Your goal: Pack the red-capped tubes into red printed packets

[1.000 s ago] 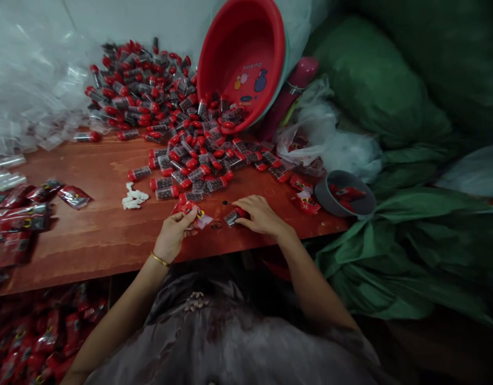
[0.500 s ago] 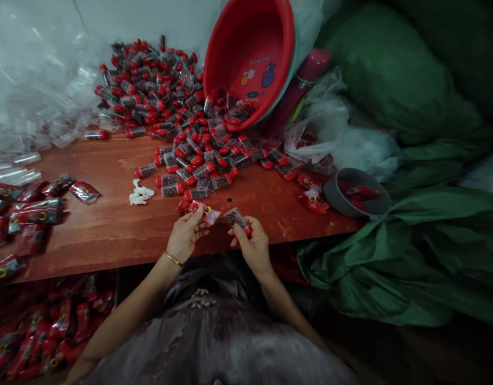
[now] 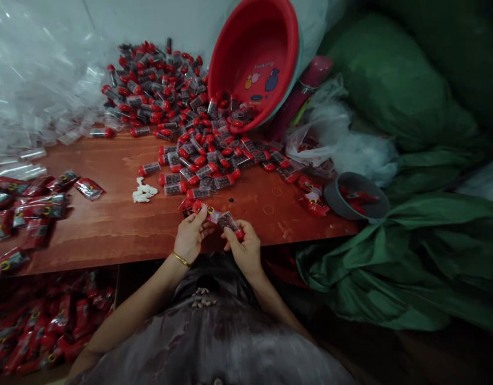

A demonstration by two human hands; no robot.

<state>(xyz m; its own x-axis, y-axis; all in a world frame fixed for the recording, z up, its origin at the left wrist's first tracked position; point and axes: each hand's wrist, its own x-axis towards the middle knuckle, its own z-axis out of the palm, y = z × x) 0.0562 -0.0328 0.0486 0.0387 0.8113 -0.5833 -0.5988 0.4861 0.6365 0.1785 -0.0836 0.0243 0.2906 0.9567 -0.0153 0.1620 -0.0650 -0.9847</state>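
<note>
Near the table's front edge, my left hand (image 3: pixel 191 232) pinches a red printed wrapper (image 3: pixel 210 212) with a clear end pointing right. My right hand (image 3: pixel 244 243) holds a clear tube (image 3: pixel 229 222) with dark contents and a red cap, the cap towards my palm. The tube's clear end meets the wrapper's open-looking end; whether it is inside I cannot tell. More red wrappers (image 3: pixel 186 207) lie just beyond my left fingers. A large pile of similar red-capped tubes (image 3: pixel 154 91) spreads over the table behind both hands.
A red basin (image 3: pixel 250 48) lies tipped among the tubes. Filled red packets (image 3: pixel 40 208) lie at left, above a box of packets (image 3: pixel 41 326). White scraps (image 3: pixel 144 191) sit mid-table. A grey bowl (image 3: pixel 356 196) and green cloth (image 3: pixel 391 262) are at right.
My right hand has moved left with the tube, closing the gap to the wrapper. My left hand still holds the wrapper. The view has shifted slightly.
</note>
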